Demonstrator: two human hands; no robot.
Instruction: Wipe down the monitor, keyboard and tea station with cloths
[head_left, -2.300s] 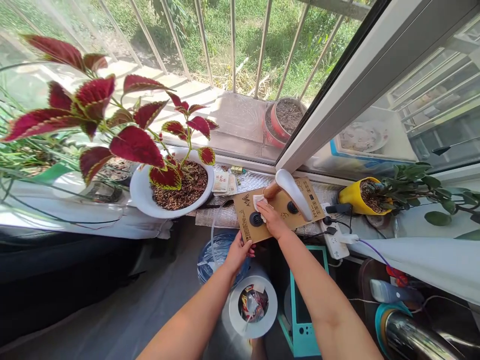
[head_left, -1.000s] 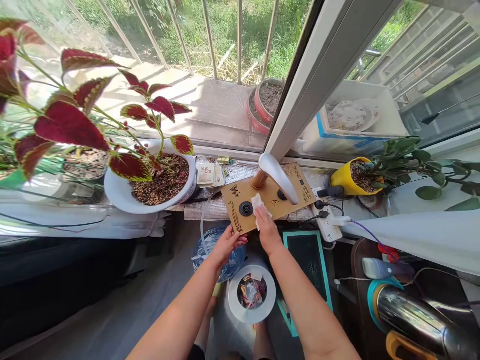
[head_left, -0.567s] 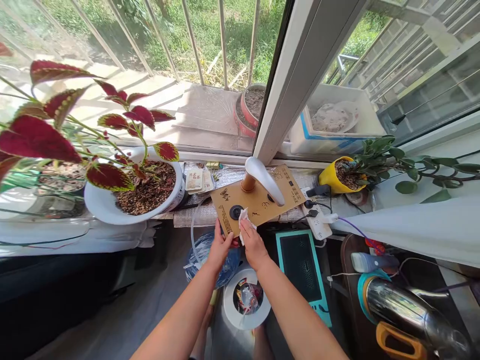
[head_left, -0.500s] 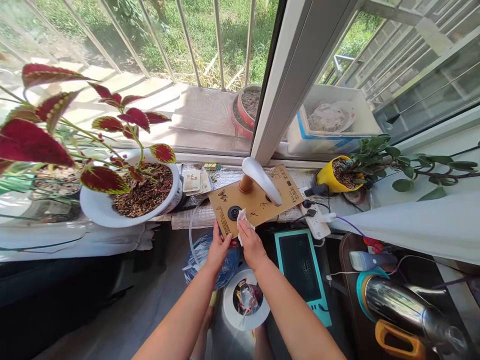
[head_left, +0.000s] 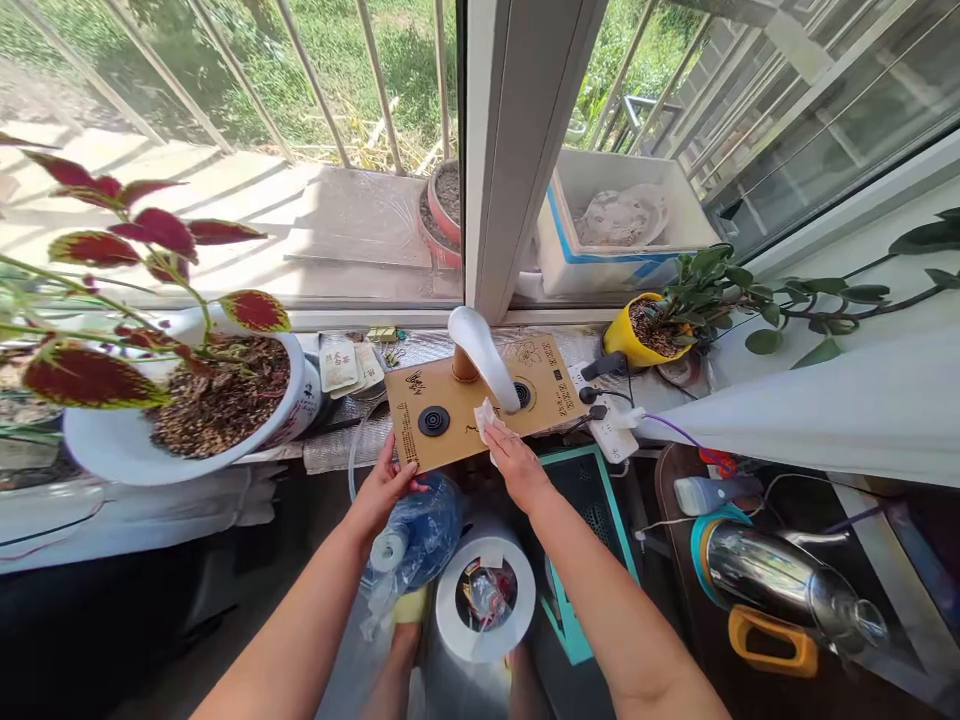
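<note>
A tan board with black round knobs and a white curved spout lies on the windowsill. My left hand grips the board's near left edge. My right hand presses a small white tissue onto the board's top, just below the spout and right of the left knob. The fingers of that hand are closed on the tissue.
A white bowl planter with red-leaved plant sits left; a yellow pot and a white power strip right. Below are a water bottle, a white bin, a teal device and a steel kettle.
The view has swung to the right. My right hand has slid the tissue rightward across the board, from near the left knob to under the spout. My left hand keeps hold of the board's edge.
</note>
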